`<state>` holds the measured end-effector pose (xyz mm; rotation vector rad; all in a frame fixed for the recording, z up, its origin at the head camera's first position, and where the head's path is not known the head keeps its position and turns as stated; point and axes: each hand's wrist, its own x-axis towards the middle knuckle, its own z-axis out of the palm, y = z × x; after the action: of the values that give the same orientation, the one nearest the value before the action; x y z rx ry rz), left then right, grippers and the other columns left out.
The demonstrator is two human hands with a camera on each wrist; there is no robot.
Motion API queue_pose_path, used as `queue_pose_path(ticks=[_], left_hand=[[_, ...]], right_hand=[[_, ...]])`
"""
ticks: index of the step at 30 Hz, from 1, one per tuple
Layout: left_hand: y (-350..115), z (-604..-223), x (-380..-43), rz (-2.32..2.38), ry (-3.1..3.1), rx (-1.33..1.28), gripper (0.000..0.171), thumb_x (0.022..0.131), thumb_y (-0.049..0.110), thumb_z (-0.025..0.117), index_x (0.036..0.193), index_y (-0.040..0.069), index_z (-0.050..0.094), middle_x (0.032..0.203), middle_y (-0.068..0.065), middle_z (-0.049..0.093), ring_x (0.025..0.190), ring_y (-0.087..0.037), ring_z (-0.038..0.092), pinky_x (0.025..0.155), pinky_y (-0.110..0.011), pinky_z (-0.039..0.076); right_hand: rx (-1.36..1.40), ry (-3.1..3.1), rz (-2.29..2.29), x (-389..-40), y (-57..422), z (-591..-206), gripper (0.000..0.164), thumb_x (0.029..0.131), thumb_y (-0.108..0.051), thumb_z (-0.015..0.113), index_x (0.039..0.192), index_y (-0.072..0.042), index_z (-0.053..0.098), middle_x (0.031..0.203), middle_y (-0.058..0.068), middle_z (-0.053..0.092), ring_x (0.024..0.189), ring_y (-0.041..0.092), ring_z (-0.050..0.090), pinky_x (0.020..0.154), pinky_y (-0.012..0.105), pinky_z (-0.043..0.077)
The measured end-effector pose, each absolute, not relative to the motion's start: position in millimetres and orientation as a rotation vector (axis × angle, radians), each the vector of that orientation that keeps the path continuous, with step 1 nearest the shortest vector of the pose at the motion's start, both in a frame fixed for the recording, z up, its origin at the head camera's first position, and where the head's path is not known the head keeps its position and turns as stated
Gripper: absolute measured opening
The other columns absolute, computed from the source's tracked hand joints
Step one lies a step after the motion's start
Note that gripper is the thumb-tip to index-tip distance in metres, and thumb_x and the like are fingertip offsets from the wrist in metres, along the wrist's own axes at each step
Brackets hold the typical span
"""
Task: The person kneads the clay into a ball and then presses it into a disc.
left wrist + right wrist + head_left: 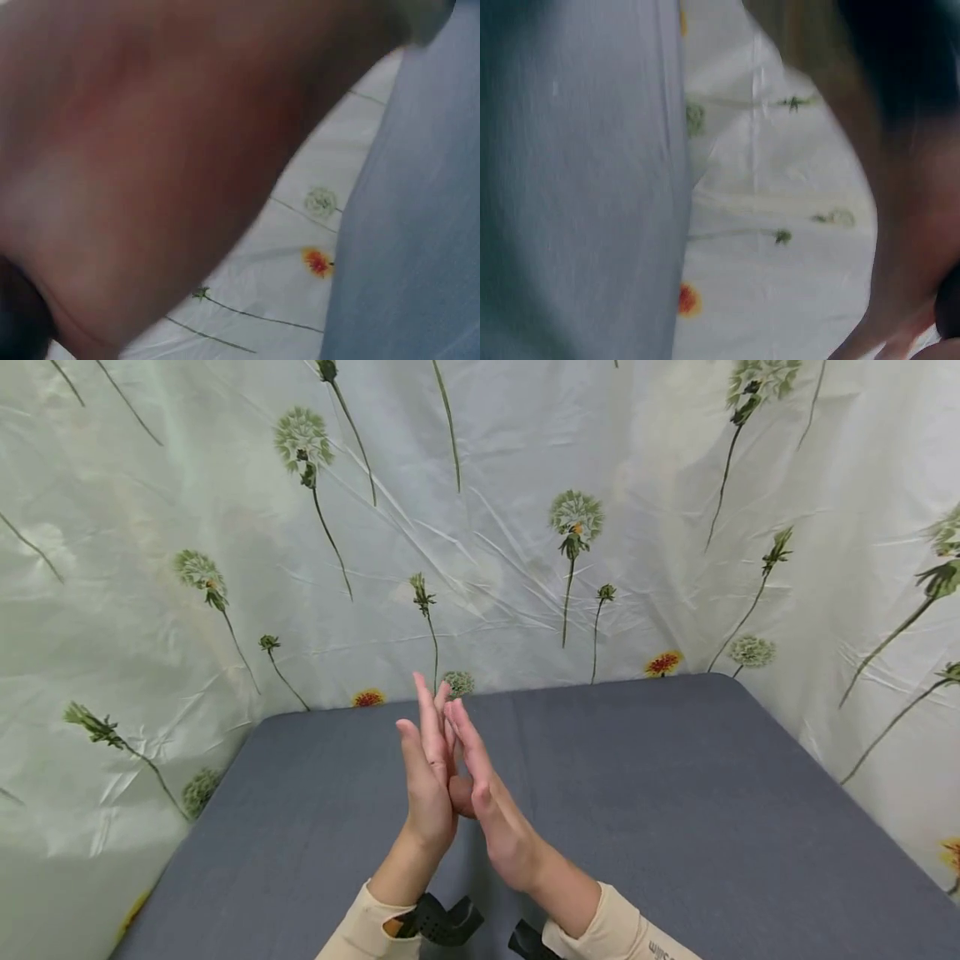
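Ideally, the left hand [431, 781] and right hand [502, 822], fingers extended, should press lightly and evenly on the brown lump [462, 797] held between their palms, at the frame's lower centre, lest it slip.

Rounded brown lump [462, 797], partly hidden between both hands [431, 781] [501, 827].

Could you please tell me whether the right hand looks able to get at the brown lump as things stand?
Probably yes: the right hand is close beside the brown lump, palm facing it, with nothing visible between them; the left hand is on its other side.
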<state>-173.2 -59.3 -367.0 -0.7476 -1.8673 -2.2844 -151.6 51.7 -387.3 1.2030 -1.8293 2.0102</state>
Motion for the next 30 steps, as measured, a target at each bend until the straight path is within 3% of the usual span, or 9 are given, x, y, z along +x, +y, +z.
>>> queue_pose_path(ticks=[3,5,10,12,17,19,23,26,30], left_hand=[[-59,-367,-175,-2.303,-1.899,-0.727,0.087,0.1,0.086,0.003,0.169,0.039,-0.019,0.183,0.004,-0.005,0.17,-0.022,-0.005,0.134,-0.06,-0.007],[-57,-371,-171,-2.336,-1.909,-0.737,0.085,0.102,0.084,0.002,0.17,0.038,-0.018,0.182,0.007,-0.007,0.17,-0.021,-0.006,0.134,-0.059,-0.007],[-48,-383,-157,-2.408,-1.952,-0.756,0.078,0.106,0.075,-0.002,0.17,0.034,-0.02,0.182,0.008,-0.003,0.168,-0.022,0.0,0.134,-0.052,0.004],[-47,-383,-154,-2.408,-1.942,-0.762,0.077,0.106,0.074,-0.004,0.169,0.034,-0.022,0.182,0.006,0.001,0.168,-0.021,0.004,0.133,-0.051,0.006],[-49,-371,-161,-2.314,-1.886,-0.769,0.083,0.103,0.08,-0.002,0.17,0.034,-0.021,0.183,0.0,0.0,0.17,-0.02,0.0,0.135,-0.057,-0.005],[-49,-369,-166,-2.296,-1.899,-0.765,0.087,0.101,0.084,0.001,0.17,0.034,-0.019,0.183,0.0,-0.004,0.17,-0.022,-0.002,0.134,-0.058,-0.007],[-46,-373,-168,-2.32,-1.921,-0.761,0.088,0.102,0.083,0.002,0.171,0.033,-0.018,0.181,0.008,-0.011,0.17,-0.022,-0.007,0.135,-0.058,-0.006],[-43,-381,-163,-2.38,-1.902,-0.794,0.084,0.103,0.079,-0.002,0.17,0.032,-0.019,0.181,0.011,-0.012,0.169,-0.023,-0.009,0.134,-0.058,-0.003],[-43,-376,-154,-2.42,-1.848,-0.835,0.08,0.102,0.078,-0.008,0.169,0.036,-0.021,0.182,0.006,-0.002,0.17,-0.018,-0.001,0.136,-0.039,0.007]], right_hand=[[1.248,-1.787,2.008,-144,51,-388,0.074,0.114,-0.062,0.013,0.175,-0.023,-0.004,0.183,0.007,-0.01,0.169,0.023,-0.01,0.132,0.031,0.02],[1.234,-1.786,1.966,-143,53,-385,0.076,0.113,-0.064,0.013,0.175,-0.023,-0.003,0.183,0.005,-0.008,0.17,0.023,-0.008,0.132,0.028,0.019],[1.149,-1.797,1.862,-155,59,-376,0.08,0.111,-0.069,0.011,0.175,-0.022,-0.002,0.183,0.002,0.0,0.17,0.026,-0.001,0.135,0.056,0.007],[1.123,-1.81,1.878,-161,59,-376,0.081,0.111,-0.07,0.011,0.175,-0.024,-0.004,0.183,0.001,0.001,0.17,0.022,0.0,0.133,0.062,0.005],[1.118,-1.834,1.955,-159,57,-390,0.078,0.111,-0.068,0.008,0.174,-0.024,-0.008,0.183,0.004,-0.005,0.17,0.017,-0.004,0.136,0.037,0.002],[1.123,-1.807,1.97,-154,57,-392,0.079,0.111,-0.068,0.007,0.174,-0.023,-0.007,0.183,0.007,-0.006,0.17,0.02,-0.006,0.136,0.044,0.001],[1.146,-1.761,1.968,-147,58,-382,0.081,0.109,-0.072,0.008,0.175,-0.026,-0.005,0.184,0.003,0.0,0.17,0.025,-0.003,0.127,0.073,-0.002],[1.152,-1.765,1.954,-150,61,-371,0.084,0.108,-0.076,0.008,0.175,-0.027,-0.006,0.183,0.002,0.003,0.17,0.026,0.0,0.126,0.076,-0.001],[1.12,-1.816,1.985,-164,63,-373,0.088,0.106,-0.079,0.007,0.174,-0.026,-0.008,0.183,0.005,0.001,0.17,0.026,-0.001,0.129,0.071,0.0]])
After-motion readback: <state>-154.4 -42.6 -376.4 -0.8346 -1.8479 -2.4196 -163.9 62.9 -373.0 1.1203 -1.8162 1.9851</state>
